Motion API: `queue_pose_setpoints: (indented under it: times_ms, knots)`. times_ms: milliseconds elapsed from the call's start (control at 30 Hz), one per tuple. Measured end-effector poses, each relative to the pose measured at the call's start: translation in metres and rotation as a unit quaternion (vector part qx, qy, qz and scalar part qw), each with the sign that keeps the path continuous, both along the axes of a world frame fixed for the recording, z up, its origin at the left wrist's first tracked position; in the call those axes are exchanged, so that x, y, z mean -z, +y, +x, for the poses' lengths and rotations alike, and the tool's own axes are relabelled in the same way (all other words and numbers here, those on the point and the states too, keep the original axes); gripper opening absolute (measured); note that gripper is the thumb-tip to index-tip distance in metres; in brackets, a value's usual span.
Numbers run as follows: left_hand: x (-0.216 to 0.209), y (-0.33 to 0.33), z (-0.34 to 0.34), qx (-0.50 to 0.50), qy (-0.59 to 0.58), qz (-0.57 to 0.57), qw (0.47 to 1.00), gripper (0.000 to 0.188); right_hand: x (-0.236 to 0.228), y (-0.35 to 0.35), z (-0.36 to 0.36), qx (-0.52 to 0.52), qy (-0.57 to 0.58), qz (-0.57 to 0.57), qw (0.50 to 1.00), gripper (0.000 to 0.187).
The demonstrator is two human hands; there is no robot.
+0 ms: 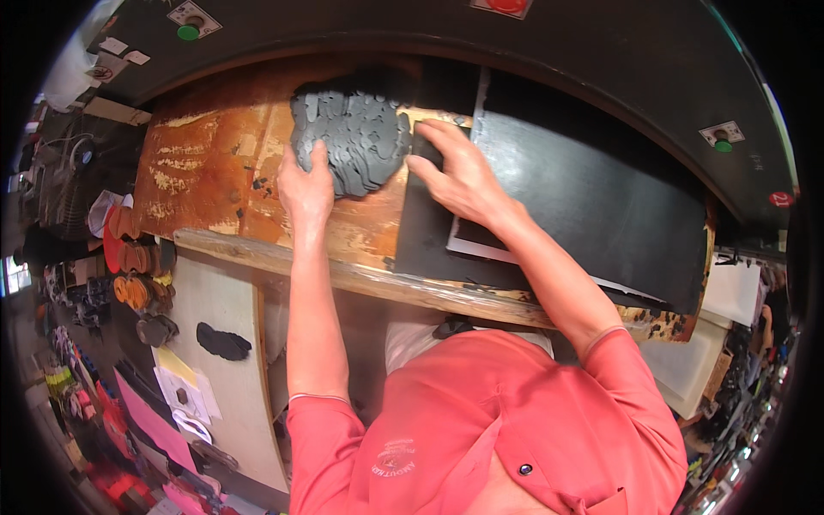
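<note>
A thick stack of dark grey cut-out sheet pieces [352, 137] with wavy, notched edges lies on the worn wooden board. My left hand [306, 187] grips its near left corner, thumb over the pieces and fingers along the side. Just off the stack's right edge is my right hand [455, 167], its thumb and fingers apart and curved toward the pieces. Whether its fingertips touch them I cannot tell. Under and beside that hand are large flat black sheets [592, 193], with a pale sheet edge showing beneath.
The scarred wooden board [206, 163] has a raised front edge [343, 273]. Beyond it runs a dark machine beam with green buttons [189, 32] and a red one [506, 4]. At the left, a pale side table [232, 378] bears a dark cut piece [223, 342].
</note>
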State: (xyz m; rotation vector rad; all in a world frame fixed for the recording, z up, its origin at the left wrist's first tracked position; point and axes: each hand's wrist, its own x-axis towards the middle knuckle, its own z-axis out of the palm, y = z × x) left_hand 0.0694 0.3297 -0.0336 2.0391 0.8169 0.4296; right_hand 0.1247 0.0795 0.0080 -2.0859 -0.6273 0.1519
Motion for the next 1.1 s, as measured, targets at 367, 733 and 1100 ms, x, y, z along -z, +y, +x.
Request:
queue_pose_setpoints:
  times_ms: [367,733,1100]
  knots:
    - [-0.034,-0.016,0.021,0.073,-0.073,-0.295,0.95,0.036,0.042,0.063,0.002,0.084,-0.094,0.078,0.989,0.039]
    - [-0.038,-0.054,0.037,0.104,0.05,0.135,0.984,0.056,0.043,0.063,0.013,0.109,0.038,0.188,0.975,0.027]
    - [-0.126,0.01,-0.034,0.307,-0.061,0.17,0.934,0.063,-0.032,0.041,0.009,-0.054,-0.311,0.184,0.931,0.064]
